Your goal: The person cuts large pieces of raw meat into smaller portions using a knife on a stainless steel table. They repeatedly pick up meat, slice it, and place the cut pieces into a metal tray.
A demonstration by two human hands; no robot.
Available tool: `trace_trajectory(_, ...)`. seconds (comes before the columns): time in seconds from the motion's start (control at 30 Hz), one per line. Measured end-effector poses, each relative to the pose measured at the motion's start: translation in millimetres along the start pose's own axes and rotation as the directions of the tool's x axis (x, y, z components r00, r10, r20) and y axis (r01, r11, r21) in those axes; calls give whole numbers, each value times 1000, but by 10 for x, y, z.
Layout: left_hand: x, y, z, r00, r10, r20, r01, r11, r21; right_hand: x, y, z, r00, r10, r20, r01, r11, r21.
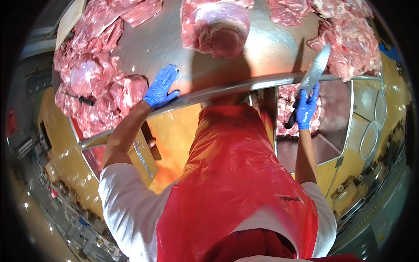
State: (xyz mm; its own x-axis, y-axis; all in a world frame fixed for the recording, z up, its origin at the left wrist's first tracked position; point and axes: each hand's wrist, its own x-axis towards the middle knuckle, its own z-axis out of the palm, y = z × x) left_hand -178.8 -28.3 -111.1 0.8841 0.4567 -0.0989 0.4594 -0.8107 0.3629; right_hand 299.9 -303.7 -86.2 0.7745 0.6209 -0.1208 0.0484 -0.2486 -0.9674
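Observation:
In a blue glove, my left hand lies flat at the near edge of the steel table, fingers stretched out and nothing in it. Right beside it is a heap of raw meat on the table's left side. My right hand, also gloved in blue, grips a knife with a dark handle; its broad blade points up and away over the table edge. A large chunk of raw meat sits at the far middle, apart from both hands. More raw meat lies at the right, near the blade tip.
Below the table edge at the right stands a metal bin with meat trimmings in it. A dark handle sticks out of the left heap. A pale board is at the far left. The floor is yellow.

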Motion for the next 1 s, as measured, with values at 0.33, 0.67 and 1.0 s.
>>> trace_trajectory(0.33,2414,1385,569,842,528,-109,-539,819,-197,-866,41,-470,947,-84,-309,32,985,-168)
trace_trajectory(0.67,4789,3986,1397,849,516,-114,-182,83,-980,-1835,425,-1551,685,371,-628,-241,928,286)
trace_trajectory(1.0,3525,3852,1067,856,507,-100,-369,465,-805,-1406,667,-1883,699,247,-671,-182,969,167)
